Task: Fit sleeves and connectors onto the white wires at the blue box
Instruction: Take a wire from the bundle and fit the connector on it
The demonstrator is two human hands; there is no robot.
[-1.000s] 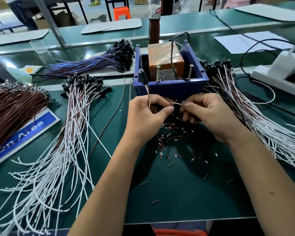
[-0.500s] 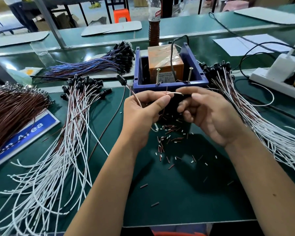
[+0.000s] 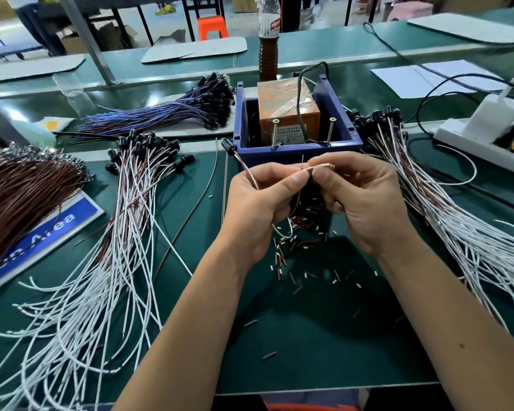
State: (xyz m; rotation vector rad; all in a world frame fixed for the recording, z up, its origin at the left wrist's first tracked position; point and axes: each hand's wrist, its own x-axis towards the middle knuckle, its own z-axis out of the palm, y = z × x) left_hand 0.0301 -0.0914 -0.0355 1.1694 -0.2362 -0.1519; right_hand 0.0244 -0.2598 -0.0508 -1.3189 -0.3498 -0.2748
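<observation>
- Green bench mat (image 3: pixel 294 336) runs across the near view; more green benches and an orange stool (image 3: pixel 212 26) show behind.
- Blue box (image 3: pixel 297 148) sits at centre back of the mat, open on top, with an orange block (image 3: pixel 285 99) inside and two upright screws (image 3: pixel 275 133) at its front wall. A black cable (image 3: pixel 301 93) drops into it.
- Left hand (image 3: pixel 255 209) is held just in front of the box, thumb and fingers pinching a thin wire (image 3: pixel 251 178). That wire rises to the upper left and ends in a black connector (image 3: pixel 228 144) beside the box's left corner.
- Right hand (image 3: pixel 359 200) meets the left one at the fingertips, pinching the white wire end (image 3: pixel 319 167) between thumb and forefinger. Fingers of both hands are curled and closed on the wire. Whether a sleeve sits on that end is too small to tell.
- White loop of the same wire (image 3: pixel 284 232) hangs below the left hand.
- Loose sleeve pieces (image 3: pixel 291 253), brown and white, lie scattered on the mat under and just below the hands.
- Left wire bundle (image 3: pixel 101 262), white with black connectors at its far end, fans toward the near left corner.
- Right wire bundle (image 3: pixel 457 226) lies beside the box's right side, fanning to the right edge.
- Blue-and-brown bundle (image 3: pixel 161 112) lies behind, left of the box.
- Brown bundle (image 3: pixel 15 200) at far left, above a blue sign (image 3: pixel 48 229).
- Bottle (image 3: pixel 268 40) stands behind the box; white power strip (image 3: pixel 484 137) at right.
</observation>
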